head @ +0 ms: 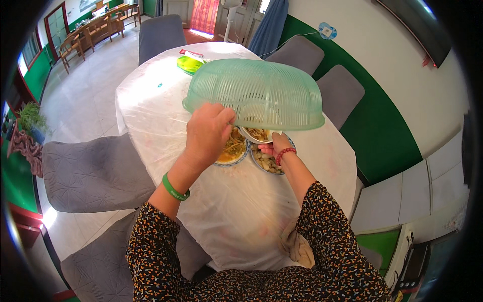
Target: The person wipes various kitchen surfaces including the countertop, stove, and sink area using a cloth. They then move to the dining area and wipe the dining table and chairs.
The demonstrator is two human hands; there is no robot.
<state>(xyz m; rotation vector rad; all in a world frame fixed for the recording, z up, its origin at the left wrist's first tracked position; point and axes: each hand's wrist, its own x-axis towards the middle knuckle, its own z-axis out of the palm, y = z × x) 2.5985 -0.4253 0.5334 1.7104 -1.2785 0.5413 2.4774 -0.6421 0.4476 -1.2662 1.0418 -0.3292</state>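
My left hand (209,132) grips the near rim of a green translucent plastic food cover (260,90) and holds it tilted up over the dishes. Under its raised edge, my right hand (280,144) has hold of a white bowl (258,137) with food in it, fingers beneath and thumb at the rim. Below that bowl sits a blue-rimmed plate (268,162) of pale chunky food. To its left, a second blue-rimmed plate (232,149) holds yellowish food in sauce, partly hidden by my left hand. The cover hides whatever lies farther back beneath it.
A thin plastic sheet covers the table (226,211). At the far side lie a green tissue pack (189,65) and a red wrapper (191,53). A beige cloth (298,245) lies at the near edge. Grey covered chairs (98,173) stand around.
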